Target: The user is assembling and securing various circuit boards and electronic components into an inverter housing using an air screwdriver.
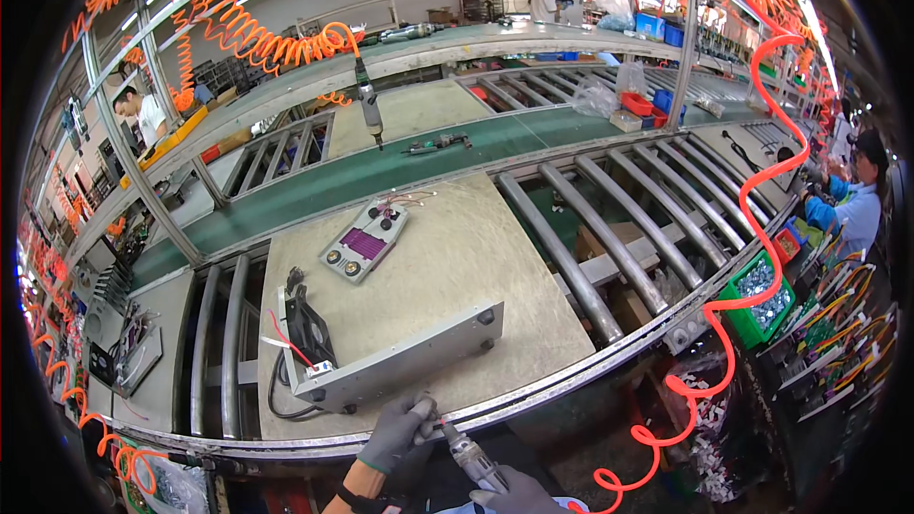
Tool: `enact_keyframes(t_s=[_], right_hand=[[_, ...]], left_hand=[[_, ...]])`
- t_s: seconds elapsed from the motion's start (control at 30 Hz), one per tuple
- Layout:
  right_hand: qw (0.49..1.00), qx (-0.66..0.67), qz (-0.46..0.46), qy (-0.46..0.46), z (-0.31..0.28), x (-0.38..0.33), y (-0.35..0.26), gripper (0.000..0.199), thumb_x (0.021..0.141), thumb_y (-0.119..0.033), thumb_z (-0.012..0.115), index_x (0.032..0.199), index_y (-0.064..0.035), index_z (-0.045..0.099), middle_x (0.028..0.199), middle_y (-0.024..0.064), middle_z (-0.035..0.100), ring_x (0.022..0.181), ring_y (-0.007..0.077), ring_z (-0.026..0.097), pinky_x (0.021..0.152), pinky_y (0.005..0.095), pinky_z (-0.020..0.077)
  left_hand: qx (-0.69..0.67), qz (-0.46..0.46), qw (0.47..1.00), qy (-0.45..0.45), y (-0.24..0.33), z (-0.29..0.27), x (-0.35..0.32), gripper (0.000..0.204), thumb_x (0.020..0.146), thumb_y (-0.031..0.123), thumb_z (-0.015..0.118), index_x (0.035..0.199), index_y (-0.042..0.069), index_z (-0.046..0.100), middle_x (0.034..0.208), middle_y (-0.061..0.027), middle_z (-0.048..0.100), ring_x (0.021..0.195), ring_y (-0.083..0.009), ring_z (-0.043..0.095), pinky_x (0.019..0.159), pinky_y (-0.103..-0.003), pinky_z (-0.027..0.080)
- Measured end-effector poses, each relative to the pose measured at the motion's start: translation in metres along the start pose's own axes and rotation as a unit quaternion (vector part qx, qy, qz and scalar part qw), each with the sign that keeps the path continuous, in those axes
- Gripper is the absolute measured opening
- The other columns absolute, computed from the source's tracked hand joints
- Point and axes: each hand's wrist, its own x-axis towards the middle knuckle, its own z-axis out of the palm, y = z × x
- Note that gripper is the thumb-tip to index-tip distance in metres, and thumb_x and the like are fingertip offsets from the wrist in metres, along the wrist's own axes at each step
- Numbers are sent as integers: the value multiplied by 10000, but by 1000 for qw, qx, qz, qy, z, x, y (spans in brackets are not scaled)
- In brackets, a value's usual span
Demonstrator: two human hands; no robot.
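My right hand (522,495), in a grey glove at the lower edge, is wrapped round an air screwdriver (473,460) whose tip points up and to the left. My left hand (400,431), also gloved, is closed in a pinch beside that tip; what its fingers hold is too small to make out. Just beyond both hands, a grey metal casing (405,362) stands on a board (457,257), with black feet on its near side. A black fan (307,326) and red and white wires sit at its left end. Farther back lies a grey panel (365,242) with a purple middle and wires.
Metal rollers (595,252) flank the board. A second air screwdriver (369,109) hangs over the green belt (519,138), where another tool (440,144) lies. At right are a green bin (759,300) of small metal parts, a red coiled hose (685,385) and a co-worker (857,195).
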Motion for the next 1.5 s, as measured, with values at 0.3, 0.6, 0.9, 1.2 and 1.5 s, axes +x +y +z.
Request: enact_keyframes(t_s=[0.3,0.6,0.9,1.2,1.5], right_hand=[[997,24,36,-70,0,-3,-5,322,880,-271,721,1086,-65,584,686,14,580,511,94,523,482,275,445],[993,49,51,-97,2,-3,-14,190,942,-231,660,1023,-79,583,627,-6,535,489,82,511,439,254,393],[987,17,138,-74,-15,27,-13,379,879,-288,763,1092,-41,569,752,22,569,553,76,549,465,264,464],[983,9,127,-131,0,42,-29,408,888,-322,749,1125,-39,576,782,33,577,567,84,553,501,273,477],[975,34,122,-183,36,57,-35,343,911,-312,709,1072,-53,554,723,27,570,547,90,558,493,273,472]], left_hand=[[-57,-18,998,4,-6,-15,-14,230,1016,235,604,981,9,627,768,-33,615,543,-58,492,506,-201,410],[-65,29,994,80,-19,6,-31,256,1013,242,587,1081,1,642,791,-17,599,589,-76,545,502,-227,425],[561,309,724,255,-14,-13,-17,181,882,136,646,1053,106,694,930,-159,650,810,-378,663,658,-456,543],[469,325,783,247,10,-10,-48,113,900,55,628,1010,40,646,906,-162,680,766,-334,680,658,-389,538],[228,145,946,177,142,-51,-64,239,969,92,592,1145,-51,664,861,-78,702,698,-102,656,598,-233,523]])
